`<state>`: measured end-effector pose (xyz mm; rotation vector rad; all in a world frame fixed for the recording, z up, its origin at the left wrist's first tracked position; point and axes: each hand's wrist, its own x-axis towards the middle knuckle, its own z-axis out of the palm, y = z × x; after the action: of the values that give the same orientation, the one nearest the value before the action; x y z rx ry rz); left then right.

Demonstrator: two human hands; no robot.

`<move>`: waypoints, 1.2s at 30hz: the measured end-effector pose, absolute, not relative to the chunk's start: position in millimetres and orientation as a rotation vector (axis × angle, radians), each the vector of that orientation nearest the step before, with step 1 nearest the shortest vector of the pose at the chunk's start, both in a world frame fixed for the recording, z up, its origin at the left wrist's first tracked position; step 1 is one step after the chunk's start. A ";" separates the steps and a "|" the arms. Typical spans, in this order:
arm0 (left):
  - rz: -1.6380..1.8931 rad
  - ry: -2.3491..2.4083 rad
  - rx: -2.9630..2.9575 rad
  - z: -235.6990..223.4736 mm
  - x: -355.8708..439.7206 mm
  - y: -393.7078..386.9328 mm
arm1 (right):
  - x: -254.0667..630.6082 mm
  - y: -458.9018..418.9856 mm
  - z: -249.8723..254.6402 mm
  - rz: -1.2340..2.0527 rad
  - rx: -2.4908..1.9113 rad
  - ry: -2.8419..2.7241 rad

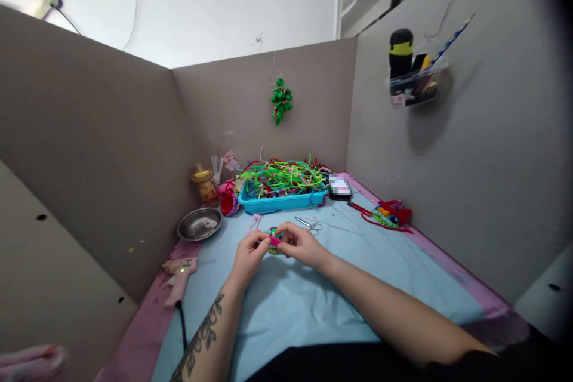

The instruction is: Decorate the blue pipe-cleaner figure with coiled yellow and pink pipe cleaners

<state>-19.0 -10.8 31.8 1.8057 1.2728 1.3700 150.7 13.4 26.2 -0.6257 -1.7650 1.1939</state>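
Both my hands meet over the middle of the blue-covered table. My left hand (251,250) pinches the left side of a small multicoloured craft piece (274,242), whose front part is bright pink with green and yellow around it. On the opposite side, my right hand (305,245) grips the same piece between thumb and fingers. Much of it is hidden behind my fingertips. Just beyond my right hand lie small scissors (310,224). A short pale pink strip (256,221) rests on the cloth behind my left hand.
Behind is a blue tray (284,202) heaped with colourful fuzzy strands (286,176). To the left are a metal bowl (200,224), a pink glue gun (179,279) and a jar (206,186). A red-and-green craft piece (390,215) lies right. Grey partitions (313,95) enclose the table.
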 end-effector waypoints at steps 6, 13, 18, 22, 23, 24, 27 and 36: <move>1.401 1.259 1.805 30.0 -19.1 -10.9 | 153.0 17.2 22.0 1.268 -0.617 -1.752; 1.628 1.335 1.139 22.8 -32.2 3.7 | 171.0 45.4 26.3 0.998 -0.835 -1.235; 1.652 1.315 0.920 19.5 -38.1 10.7 | 186.7 65.5 24.7 0.782 -0.943 -0.836; 1.552 1.502 1.085 15.9 -39.6 11.5 | 184.0 55.7 28.6 0.804 -0.847 -1.124; 1.521 1.567 1.142 14.1 -41.1 12.3 | 181.7 50.8 30.4 0.837 -0.816 -1.190; 1.486 1.632 1.200 12.1 -43.1 13.3 | 179.6 45.9 32.2 0.876 -0.790 -1.248; 1.363 1.823 1.361 6.3 -50.6 16.3 | 175.7 35.3 35.6 0.949 -0.757 -1.385; 0.676 2.295 1.904 18.0 -66.2 1.5 | 177.0 35.5 35.4 0.961 -0.835 -1.470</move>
<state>-66.2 1.5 18.0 1.9036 2.2953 0.6762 177.0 35.5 35.4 -0.8352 -1.4701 0.9615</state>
